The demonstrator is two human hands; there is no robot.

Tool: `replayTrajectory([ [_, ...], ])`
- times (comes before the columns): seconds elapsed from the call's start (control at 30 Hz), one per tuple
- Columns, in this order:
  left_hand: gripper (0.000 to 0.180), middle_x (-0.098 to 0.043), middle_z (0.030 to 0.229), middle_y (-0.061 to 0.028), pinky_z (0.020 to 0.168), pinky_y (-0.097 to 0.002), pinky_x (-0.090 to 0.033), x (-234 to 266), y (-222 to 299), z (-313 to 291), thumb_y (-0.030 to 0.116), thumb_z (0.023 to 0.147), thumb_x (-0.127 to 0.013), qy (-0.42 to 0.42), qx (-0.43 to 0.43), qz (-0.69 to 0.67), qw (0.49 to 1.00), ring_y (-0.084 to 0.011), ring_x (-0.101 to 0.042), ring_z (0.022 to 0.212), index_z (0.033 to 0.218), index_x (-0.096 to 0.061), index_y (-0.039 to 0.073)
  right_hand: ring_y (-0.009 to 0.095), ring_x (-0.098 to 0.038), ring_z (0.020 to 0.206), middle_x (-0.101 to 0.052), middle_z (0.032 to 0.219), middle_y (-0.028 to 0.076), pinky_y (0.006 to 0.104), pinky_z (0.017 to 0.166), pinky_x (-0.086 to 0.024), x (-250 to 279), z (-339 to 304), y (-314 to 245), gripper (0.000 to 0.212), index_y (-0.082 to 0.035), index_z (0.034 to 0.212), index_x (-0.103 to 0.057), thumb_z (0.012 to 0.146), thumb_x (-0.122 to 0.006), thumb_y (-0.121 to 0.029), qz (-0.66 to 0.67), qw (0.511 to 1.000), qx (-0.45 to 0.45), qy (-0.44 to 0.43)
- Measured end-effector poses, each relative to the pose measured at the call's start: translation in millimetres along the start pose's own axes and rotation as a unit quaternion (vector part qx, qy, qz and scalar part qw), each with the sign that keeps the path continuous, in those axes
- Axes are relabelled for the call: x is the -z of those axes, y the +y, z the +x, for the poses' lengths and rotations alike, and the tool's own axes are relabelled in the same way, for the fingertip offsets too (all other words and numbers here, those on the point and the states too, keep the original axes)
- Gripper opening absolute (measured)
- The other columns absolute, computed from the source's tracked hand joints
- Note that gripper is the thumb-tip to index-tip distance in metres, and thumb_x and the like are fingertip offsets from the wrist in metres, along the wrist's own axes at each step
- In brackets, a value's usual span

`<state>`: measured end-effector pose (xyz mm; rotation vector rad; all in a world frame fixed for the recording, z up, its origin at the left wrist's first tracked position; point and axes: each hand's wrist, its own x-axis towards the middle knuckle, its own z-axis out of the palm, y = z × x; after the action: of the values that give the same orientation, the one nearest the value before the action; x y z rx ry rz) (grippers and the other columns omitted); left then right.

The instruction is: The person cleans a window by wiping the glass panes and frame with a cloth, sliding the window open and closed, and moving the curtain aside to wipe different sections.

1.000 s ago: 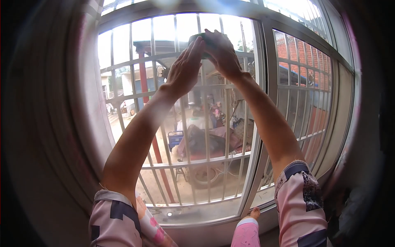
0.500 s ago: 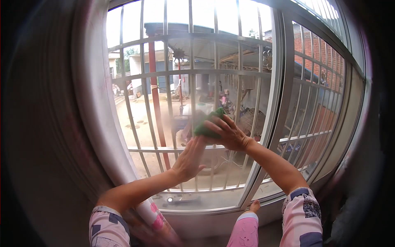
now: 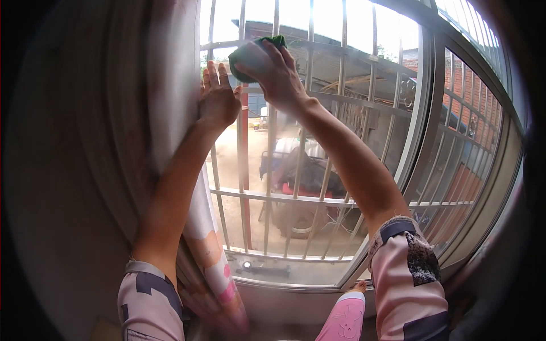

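My right hand is raised high and holds a green cloth against the window glass. Part of the cloth bunches out above its fingers. Close by on the left is my left hand, with its fingers stretched upward. It holds nothing and lies along the left edge of the pane, beside the pale curtain. Whether its palm touches the glass or the curtain, I cannot tell. Hazy patches show on the glass near the middle.
Metal bars stand beyond the glass, with a yard and cluttered items behind them. The sliding frame divides the window at the right. Below, a pink trouser leg with a bare foot reaches the sill.
Both hands have moved up and to the left across the pane, the right one carrying the green cloth. My left hand has come up beside the curtain. The view has shifted left.
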<state>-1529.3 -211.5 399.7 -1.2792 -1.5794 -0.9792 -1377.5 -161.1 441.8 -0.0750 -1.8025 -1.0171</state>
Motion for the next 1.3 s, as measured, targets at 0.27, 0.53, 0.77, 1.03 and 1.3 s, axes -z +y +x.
replayTrajectory([
  [0.27, 0.062, -0.009, 0.149, -0.0113, 0.110, -0.0415, -0.015, 2, -51, -33, 0.029, 0.091, -0.040, -0.027, -0.083, 0.046, 0.995, -0.0269, -0.017, 0.136, 0.143, -0.012, 0.011, 0.024, -0.040, 0.120, -0.037, 0.133, 0.000, 0.0423, 0.104, -0.033, 37, -94, -18, 0.053, -0.036, 0.112, -0.053, 0.070, -0.067, -0.008, -0.010, 0.975, 0.197, -0.105],
  [0.53, 0.060, -0.008, 0.150, -0.0058, 0.107, -0.0475, -0.019, -21, -74, -37, 0.027, 0.091, -0.040, 0.062, -0.120, 0.028, 0.990, -0.0250, -0.017, 0.136, 0.143, -0.013, 0.017, 0.031, -0.034, 0.125, -0.038, 0.134, 0.005, 0.0511, 0.104, -0.025, 27, -45, 20, 0.052, -0.036, 0.118, -0.053, 0.076, -0.063, -0.007, -0.075, 0.989, -0.114, 0.062],
  [0.77, 0.059, -0.026, 0.143, -0.0160, 0.106, -0.0483, -0.021, -10, -46, -34, 0.032, 0.086, -0.046, -0.053, -0.044, -0.028, 0.997, -0.0289, -0.025, 0.132, 0.136, -0.031, 0.005, 0.019, -0.026, 0.131, -0.029, 0.141, -0.006, 0.0406, 0.111, -0.013, 32, -258, -133, 0.040, -0.045, 0.106, -0.055, 0.078, -0.056, -0.017, 0.058, 0.931, 0.157, -0.324],
  [1.03, 0.063, -0.007, 0.150, -0.0042, 0.107, -0.0478, -0.020, -34, -41, -33, 0.030, 0.089, -0.048, 0.168, -0.152, -0.035, 0.973, -0.0304, -0.021, 0.134, 0.143, -0.015, 0.023, 0.027, -0.038, 0.122, -0.039, 0.135, 0.008, 0.0433, 0.100, -0.028, 114, -184, 81, 0.053, -0.028, 0.114, -0.058, 0.069, -0.060, 0.000, -0.102, 0.973, -0.132, -0.162],
  [1.3, 0.096, -0.005, 0.150, -0.0035, 0.110, -0.0482, -0.014, -18, 33, -99, 0.034, 0.068, -0.074, 0.024, -0.206, -0.115, 0.972, -0.0217, -0.009, 0.138, 0.143, -0.014, 0.023, 0.035, -0.034, 0.122, -0.037, 0.133, 0.012, 0.0477, 0.099, -0.026, 117, -172, 33, 0.052, -0.030, 0.113, -0.057, 0.070, -0.060, -0.001, -0.136, 0.957, -0.222, 0.124],
])
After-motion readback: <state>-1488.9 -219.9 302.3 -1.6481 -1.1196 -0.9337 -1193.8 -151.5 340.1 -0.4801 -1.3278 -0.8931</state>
